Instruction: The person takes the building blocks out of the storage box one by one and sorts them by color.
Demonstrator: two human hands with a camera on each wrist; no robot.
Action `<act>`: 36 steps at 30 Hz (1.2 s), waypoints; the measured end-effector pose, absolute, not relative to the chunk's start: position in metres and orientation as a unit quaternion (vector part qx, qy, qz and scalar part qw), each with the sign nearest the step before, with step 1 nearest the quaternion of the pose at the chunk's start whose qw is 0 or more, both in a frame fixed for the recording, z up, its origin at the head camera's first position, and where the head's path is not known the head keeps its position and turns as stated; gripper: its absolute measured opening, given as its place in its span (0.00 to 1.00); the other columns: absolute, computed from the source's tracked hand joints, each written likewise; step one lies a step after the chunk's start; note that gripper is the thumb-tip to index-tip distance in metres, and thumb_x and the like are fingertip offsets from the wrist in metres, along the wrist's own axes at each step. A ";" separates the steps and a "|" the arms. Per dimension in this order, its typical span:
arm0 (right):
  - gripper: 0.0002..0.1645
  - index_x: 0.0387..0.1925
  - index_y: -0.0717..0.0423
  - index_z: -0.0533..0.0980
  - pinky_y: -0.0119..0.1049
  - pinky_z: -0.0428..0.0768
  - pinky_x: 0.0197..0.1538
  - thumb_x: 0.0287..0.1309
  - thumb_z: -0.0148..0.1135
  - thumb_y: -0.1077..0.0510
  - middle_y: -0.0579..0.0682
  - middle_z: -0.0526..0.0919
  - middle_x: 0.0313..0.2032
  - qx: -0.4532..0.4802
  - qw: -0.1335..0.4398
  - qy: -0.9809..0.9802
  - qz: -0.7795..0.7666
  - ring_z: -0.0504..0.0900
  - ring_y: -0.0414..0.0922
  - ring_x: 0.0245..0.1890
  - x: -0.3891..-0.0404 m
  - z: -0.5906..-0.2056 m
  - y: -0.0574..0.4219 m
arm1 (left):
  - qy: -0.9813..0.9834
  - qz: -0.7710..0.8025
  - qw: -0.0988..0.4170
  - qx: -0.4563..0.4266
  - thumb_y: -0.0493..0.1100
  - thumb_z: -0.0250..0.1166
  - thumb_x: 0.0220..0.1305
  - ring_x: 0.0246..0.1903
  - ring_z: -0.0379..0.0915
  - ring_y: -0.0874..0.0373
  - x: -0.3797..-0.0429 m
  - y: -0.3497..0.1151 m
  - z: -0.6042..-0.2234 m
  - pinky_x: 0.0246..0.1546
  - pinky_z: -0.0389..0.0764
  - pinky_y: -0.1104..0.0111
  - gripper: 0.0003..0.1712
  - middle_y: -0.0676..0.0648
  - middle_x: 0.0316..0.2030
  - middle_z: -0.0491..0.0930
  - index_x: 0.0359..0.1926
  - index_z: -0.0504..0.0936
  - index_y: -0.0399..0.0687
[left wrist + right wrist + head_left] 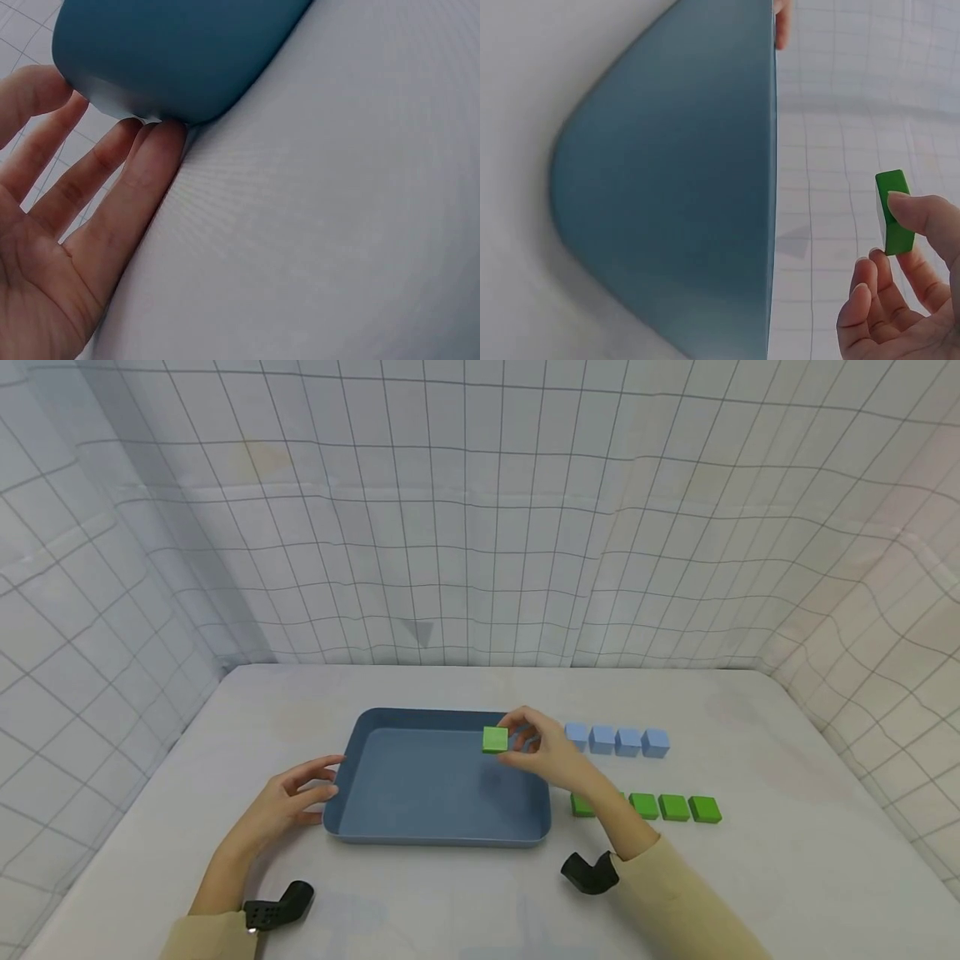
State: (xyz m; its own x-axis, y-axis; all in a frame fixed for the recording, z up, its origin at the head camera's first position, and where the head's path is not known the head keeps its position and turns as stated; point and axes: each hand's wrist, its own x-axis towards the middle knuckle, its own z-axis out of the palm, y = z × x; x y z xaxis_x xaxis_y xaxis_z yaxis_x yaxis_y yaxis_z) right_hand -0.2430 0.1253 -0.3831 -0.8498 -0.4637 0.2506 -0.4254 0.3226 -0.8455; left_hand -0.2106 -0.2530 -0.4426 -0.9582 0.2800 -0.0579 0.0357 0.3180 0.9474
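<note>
My right hand [551, 753] pinches a green square block [495, 740] between thumb and fingers above the right part of a shallow blue-grey tray [442, 841]. In the right wrist view, the block [895, 214] is held on edge, clear of the tray wall [667, 172]. At the tray's left end, my left hand [281, 802] rests with its fingers spread loosely and its fingertips against the rim. The left wrist view shows those fingertips touching the outside of the tray's corner [172, 67].
Several light blue blocks [627, 742] stand in a row right of the tray. Nearer, several green blocks [674, 807] form another row, partly behind my right forearm. Each wrist wears a black device [279, 907]. White gridded cloth [465, 527] surrounds the white table [420, 902].
</note>
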 end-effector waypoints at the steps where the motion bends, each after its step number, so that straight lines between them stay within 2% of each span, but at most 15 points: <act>1: 0.21 0.45 0.61 0.71 0.31 0.70 0.31 0.48 0.66 0.66 0.54 0.73 0.39 -0.273 0.019 0.812 -0.516 0.72 0.44 0.31 -0.242 -0.383 0.129 | 0.805 0.576 0.106 0.098 0.45 0.57 0.64 0.43 0.71 0.69 -0.211 -0.253 -0.443 0.39 0.78 0.61 0.30 0.36 0.54 0.63 0.65 0.62 0.42; 10: 0.21 0.46 0.59 0.71 0.31 0.71 0.32 0.49 0.66 0.65 0.53 0.72 0.39 -0.258 0.023 0.821 -0.509 0.73 0.45 0.33 -0.236 -0.382 0.157 | 0.802 0.580 0.106 0.094 0.44 0.58 0.63 0.43 0.71 0.68 -0.211 -0.253 -0.443 0.39 0.78 0.62 0.30 0.39 0.53 0.64 0.64 0.62 0.42; 15: 0.20 0.45 0.61 0.71 0.31 0.72 0.33 0.49 0.66 0.66 0.53 0.72 0.40 -0.259 0.018 0.823 -0.505 0.73 0.44 0.33 -0.233 -0.385 0.176 | 0.800 0.582 0.105 0.099 0.43 0.58 0.64 0.43 0.71 0.68 -0.210 -0.252 -0.442 0.38 0.78 0.63 0.30 0.37 0.53 0.63 0.64 0.62 0.40; 24: 0.19 0.45 0.59 0.70 0.31 0.72 0.34 0.50 0.65 0.65 0.55 0.71 0.35 -0.244 0.020 0.830 -0.500 0.73 0.42 0.32 -0.224 -0.390 0.215 | 0.802 0.581 0.107 0.090 0.44 0.58 0.63 0.43 0.71 0.68 -0.212 -0.252 -0.443 0.39 0.78 0.62 0.31 0.38 0.54 0.63 0.65 0.62 0.42; 36: 0.19 0.45 0.63 0.71 0.28 0.73 0.35 0.50 0.64 0.68 0.54 0.73 0.33 -0.267 -0.011 0.843 -0.467 0.73 0.39 0.31 -0.213 -0.398 0.266 | 0.801 0.583 0.108 0.085 0.45 0.59 0.63 0.43 0.71 0.68 -0.212 -0.253 -0.444 0.40 0.78 0.63 0.31 0.39 0.54 0.64 0.65 0.62 0.43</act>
